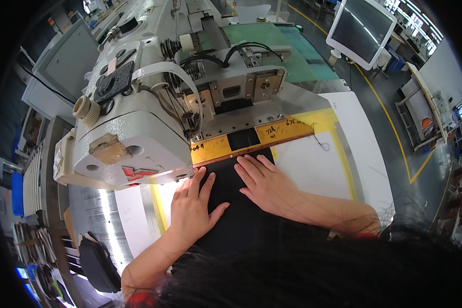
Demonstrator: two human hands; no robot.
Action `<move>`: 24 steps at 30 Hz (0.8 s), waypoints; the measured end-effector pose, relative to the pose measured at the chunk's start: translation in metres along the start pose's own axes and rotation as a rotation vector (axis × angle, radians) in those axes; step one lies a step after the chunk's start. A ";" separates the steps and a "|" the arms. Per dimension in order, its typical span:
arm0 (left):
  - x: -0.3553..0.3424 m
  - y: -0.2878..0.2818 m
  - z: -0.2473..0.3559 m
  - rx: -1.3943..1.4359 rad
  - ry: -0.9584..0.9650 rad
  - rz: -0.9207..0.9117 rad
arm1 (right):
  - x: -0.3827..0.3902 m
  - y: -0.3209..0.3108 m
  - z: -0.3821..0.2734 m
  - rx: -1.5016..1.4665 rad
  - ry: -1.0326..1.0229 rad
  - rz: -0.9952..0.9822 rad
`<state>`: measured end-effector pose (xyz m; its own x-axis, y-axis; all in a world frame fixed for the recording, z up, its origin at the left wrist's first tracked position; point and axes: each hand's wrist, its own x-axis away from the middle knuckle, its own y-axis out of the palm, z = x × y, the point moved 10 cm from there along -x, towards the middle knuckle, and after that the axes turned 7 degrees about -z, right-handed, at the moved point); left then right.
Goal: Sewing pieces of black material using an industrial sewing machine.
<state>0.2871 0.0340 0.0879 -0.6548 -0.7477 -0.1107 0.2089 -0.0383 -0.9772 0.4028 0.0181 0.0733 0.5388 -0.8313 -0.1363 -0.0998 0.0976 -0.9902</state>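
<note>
Black cloth [225,185], probably light, soft and best steadied by its side edges, lies mid-worktop [315,169], its far end at the yellow plate [277,136]. Left hand [192,205] overlaps its left edge, right hand [266,186] rests flat on it, fingers apart, clamped on nothing. Beyond the white worktop's far-right corner stands a monitor [362,31], grey floor [421,199] alongside.

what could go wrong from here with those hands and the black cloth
The left hand lies close to the white machine head and could be struck if that moves. The right hand, by the yellow bar, might get pinched. Uneven pressing could skew the black cloth.
</note>
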 end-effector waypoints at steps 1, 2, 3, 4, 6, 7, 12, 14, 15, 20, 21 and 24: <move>0.001 -0.001 -0.001 0.001 -0.006 -0.002 | -0.002 0.001 0.001 -0.003 0.004 -0.013; 0.002 -0.001 -0.002 0.002 -0.014 -0.002 | -0.003 0.002 0.001 -0.005 0.006 -0.026; 0.002 -0.001 -0.003 -0.001 -0.022 -0.003 | -0.004 0.001 0.000 -0.009 -0.002 -0.024; 0.002 -0.001 -0.002 -0.005 -0.008 0.008 | -0.004 0.001 0.000 -0.023 0.005 -0.027; 0.001 -0.002 -0.003 -0.015 -0.011 0.023 | -0.002 0.000 0.002 -0.024 0.014 -0.025; 0.001 -0.003 0.000 -0.042 0.005 0.024 | -0.002 0.000 0.003 -0.039 0.028 -0.035; 0.003 0.001 0.003 -0.050 0.014 0.007 | -0.001 -0.003 0.003 -0.038 0.028 -0.010; 0.003 0.000 0.003 -0.042 0.013 0.024 | -0.001 -0.003 0.003 -0.061 0.019 -0.004; 0.004 -0.001 0.004 -0.033 0.026 0.037 | -0.001 -0.003 0.004 -0.084 0.023 0.003; 0.005 0.001 0.000 0.035 0.007 0.006 | -0.001 -0.003 0.007 -0.099 0.023 0.001; 0.004 0.000 0.001 0.031 0.020 0.016 | -0.002 -0.005 0.007 -0.068 0.025 -0.010; 0.003 -0.002 0.001 0.032 0.027 0.010 | -0.001 -0.009 0.008 -0.025 0.033 -0.022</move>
<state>0.2856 0.0308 0.0893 -0.6716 -0.7301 -0.1257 0.2387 -0.0527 -0.9697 0.4102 0.0227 0.0822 0.5132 -0.8508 -0.1126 -0.1095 0.0652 -0.9918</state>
